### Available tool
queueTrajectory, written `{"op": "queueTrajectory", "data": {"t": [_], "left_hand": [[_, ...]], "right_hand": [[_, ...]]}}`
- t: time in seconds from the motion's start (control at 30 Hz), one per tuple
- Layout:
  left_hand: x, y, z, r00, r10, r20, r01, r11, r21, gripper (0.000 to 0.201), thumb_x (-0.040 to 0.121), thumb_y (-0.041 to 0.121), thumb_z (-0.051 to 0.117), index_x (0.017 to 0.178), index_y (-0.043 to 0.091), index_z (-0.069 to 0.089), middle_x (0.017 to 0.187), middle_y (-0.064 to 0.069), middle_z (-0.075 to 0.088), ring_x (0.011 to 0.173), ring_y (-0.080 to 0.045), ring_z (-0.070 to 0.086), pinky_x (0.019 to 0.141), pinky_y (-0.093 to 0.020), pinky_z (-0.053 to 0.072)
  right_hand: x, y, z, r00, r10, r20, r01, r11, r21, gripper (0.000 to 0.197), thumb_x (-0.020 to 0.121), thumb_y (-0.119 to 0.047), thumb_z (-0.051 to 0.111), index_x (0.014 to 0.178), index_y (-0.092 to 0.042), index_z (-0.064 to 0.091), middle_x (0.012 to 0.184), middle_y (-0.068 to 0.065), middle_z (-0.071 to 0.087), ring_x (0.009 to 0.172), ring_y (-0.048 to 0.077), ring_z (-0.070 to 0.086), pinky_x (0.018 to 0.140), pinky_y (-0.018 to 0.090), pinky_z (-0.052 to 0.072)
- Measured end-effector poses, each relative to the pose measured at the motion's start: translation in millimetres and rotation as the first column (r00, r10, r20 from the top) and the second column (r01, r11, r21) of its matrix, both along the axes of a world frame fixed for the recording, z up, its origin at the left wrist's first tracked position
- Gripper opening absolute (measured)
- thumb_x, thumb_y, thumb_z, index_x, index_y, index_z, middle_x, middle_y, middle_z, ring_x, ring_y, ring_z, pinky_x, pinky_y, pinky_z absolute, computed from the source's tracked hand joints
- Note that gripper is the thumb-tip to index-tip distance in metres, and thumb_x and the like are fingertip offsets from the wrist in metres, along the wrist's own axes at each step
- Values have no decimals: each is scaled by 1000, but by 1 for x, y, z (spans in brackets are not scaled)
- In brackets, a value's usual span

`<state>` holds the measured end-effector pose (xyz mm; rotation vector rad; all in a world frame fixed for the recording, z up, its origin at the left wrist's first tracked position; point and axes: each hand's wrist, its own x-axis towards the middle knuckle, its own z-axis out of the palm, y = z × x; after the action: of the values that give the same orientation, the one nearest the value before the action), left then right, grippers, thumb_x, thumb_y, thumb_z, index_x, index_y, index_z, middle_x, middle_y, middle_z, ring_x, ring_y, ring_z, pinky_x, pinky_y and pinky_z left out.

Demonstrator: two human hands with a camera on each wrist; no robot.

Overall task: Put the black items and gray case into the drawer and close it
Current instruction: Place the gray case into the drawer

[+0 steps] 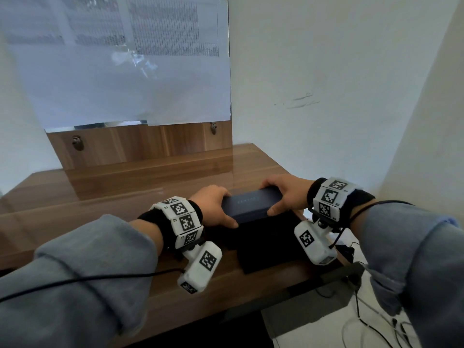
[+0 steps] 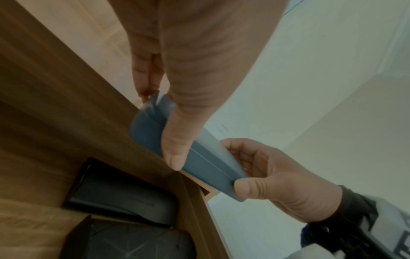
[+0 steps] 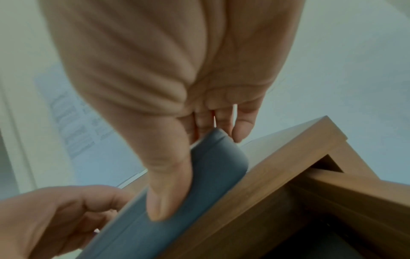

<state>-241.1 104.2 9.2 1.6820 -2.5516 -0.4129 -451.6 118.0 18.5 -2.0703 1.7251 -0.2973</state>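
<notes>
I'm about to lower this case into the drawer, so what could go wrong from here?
1. The gray case is held only at its ends by the left hand and right hand; it could slip.
2. It sits right at the desk edge and could catch there going down.
3. Black items already fill the drawer; the case may sit too high to close.

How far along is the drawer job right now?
Done: black items already lie in the open drawer. In hand: left hand and right hand hold the gray case by its ends above it. Left: lower the case in, close the drawer.
</notes>
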Motion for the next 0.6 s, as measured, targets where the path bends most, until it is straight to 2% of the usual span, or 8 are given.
{"op": "queueTrajectory", "data": {"t": [0.13, 0.27, 0.4, 0.47, 0.6], "left_hand": [[4, 8, -1, 999, 14, 49, -14, 1000, 2, 76, 61, 48, 85, 123, 17, 52, 123, -2, 56, 110, -22, 56, 95, -38, 49], [7, 11, 0, 997, 21, 76, -20, 1000, -10, 75, 60, 47, 85, 120, 17, 51, 120, -2, 57, 107, -22, 57, 91, -38, 50], [13, 11, 3, 997, 21, 78, -20, 1000, -17, 75, 61, 46, 86, 120, 17, 52, 119, -3, 58, 108, -23, 57, 92, -39, 50], [14, 11, 2, 996, 23, 81, -22, 1000, -20, 75, 60, 46, 86, 121, 17, 52, 120, -3, 58, 109, -23, 57, 93, -39, 50], [14, 12, 0, 996, 8, 86, -8, 1000, -4, 76, 60, 49, 85, 120, 16, 53, 121, -4, 60, 109, -24, 58, 94, -39, 50]], "right_hand": [[6, 9, 2, 997, 36, -67, -38, 999, -29, 68, 69, -18, 84, 128, -13, 51, 112, 0, 54, 100, 19, 55, 88, 31, 48], [14, 12, 3, 992, 49, -112, -57, 996, -69, 70, 68, -19, 84, 128, -11, 50, 123, 6, 56, 102, 20, 56, 89, 31, 48], [20, 10, 4, 991, 66, -114, -75, 994, -76, 71, 67, -21, 85, 129, -12, 50, 126, 8, 57, 108, 23, 58, 91, 31, 49], [22, 10, 5, 989, 77, -130, -87, 993, -77, 72, 68, -22, 84, 131, -13, 51, 125, 6, 57, 108, 22, 58, 89, 28, 48], [23, 11, 5, 986, 87, -142, -96, 994, -55, 68, 67, -21, 84, 128, -14, 54, 114, 2, 58, 95, 15, 55, 80, 25, 46]]}}
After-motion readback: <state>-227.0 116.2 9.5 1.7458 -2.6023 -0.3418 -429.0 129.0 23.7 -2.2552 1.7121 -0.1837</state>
